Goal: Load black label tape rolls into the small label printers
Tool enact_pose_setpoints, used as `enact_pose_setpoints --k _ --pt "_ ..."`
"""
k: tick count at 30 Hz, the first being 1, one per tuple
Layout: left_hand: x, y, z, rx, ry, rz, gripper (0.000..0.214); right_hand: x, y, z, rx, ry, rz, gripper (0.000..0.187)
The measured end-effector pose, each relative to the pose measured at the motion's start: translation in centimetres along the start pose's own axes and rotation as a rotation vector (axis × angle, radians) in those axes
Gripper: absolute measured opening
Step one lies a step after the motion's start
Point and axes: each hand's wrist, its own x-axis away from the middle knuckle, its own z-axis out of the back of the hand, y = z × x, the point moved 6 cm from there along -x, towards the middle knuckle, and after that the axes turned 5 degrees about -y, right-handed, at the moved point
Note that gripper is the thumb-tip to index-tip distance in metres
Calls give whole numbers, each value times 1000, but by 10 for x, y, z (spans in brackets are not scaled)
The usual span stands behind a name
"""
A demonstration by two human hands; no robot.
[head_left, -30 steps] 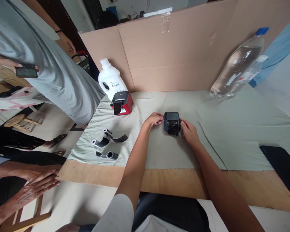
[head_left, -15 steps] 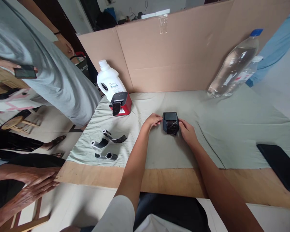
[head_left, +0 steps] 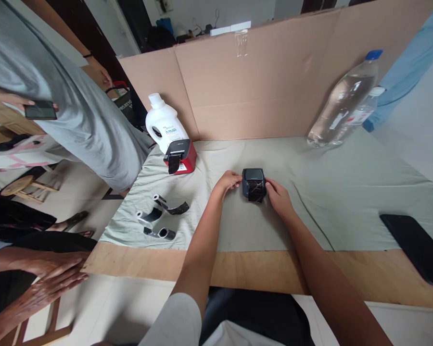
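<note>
Centre of the frame: the small black device (head_left: 254,182) sits on the grey-green cloth (head_left: 346,192), pinched from both sides. The left hand (head_left: 228,181) has its fingertips curled against the device's left edge. The right hand (head_left: 278,196) presses in from the right with fingers bent close, so neither hand is spread wide. It is a two-sided fingertip hold, not a full wrap, and the palms stay off.

The risk, as I read it, is that light pinch. If the pressure is uneven, the device could twist or pop out sideways and skid across the cloth. The cloth is wrinkled and loose over the wooden table edge (head_left: 238,269), so a dragging wrist could bunch it and pull everything along.

Left of centre, the red device (head_left: 182,156) stands just in front of the white jug (head_left: 164,126). The curved metal parts (head_left: 162,216) lie lower left, near the left forearm, where an elbow swing could knock them off. The clear water bottle (head_left: 341,108) at upper right is well apart. At upper left a bystander holds a phone (head_left: 39,110) close to the table corner, and a bump from there could jolt things too.
</note>
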Motion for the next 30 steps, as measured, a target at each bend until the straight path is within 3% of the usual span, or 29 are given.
enact_pose_setpoints --k 18,22,26,30 --pt "3 2 3 36 -33 6 19 0 6 -2 31 23 19 59" --pt "7 4 8 68 -49 -33 5 1 10 -7 53 2 -2 60" --pt "16 10 15 71 -68 -64 36 2 12 -11 148 -21 -57 59" --pt "26 19 14 11 -115 -74 49 1 11 -12 144 -35 -33 59"
